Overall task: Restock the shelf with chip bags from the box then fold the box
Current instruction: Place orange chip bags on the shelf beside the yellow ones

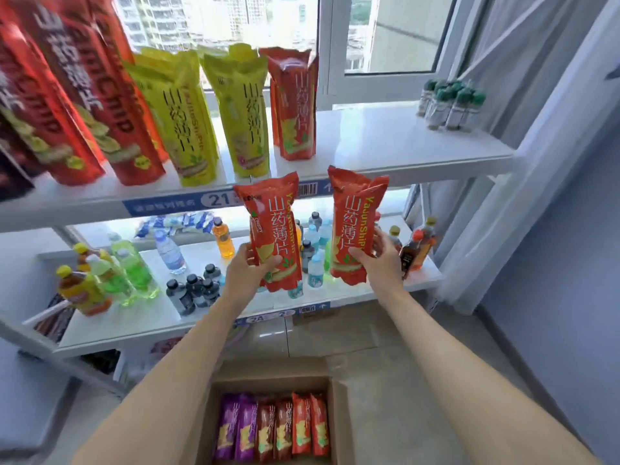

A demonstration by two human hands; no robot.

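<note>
My left hand [246, 275] grips an orange-red chip bag [273, 226] upright, just below the top shelf's front edge. My right hand [380, 260] holds a second orange-red chip bag [355, 223] beside it. On the top shelf [385, 142] stand red, yellow and orange-red chip bags; the nearest orange-red one [297, 102] is right above my left hand. The open cardboard box [339, 421] sits on the floor below my arms, with several purple, dark red and orange bags [273, 426] standing inside.
The lower shelf [144, 323] holds many drink bottles [131, 270]. A pack of small green-capped bottles [449, 104] stands at the top shelf's right end. A window is behind the shelves, a curtain [523, 162] hangs on the right, and grey floor lies beside the box.
</note>
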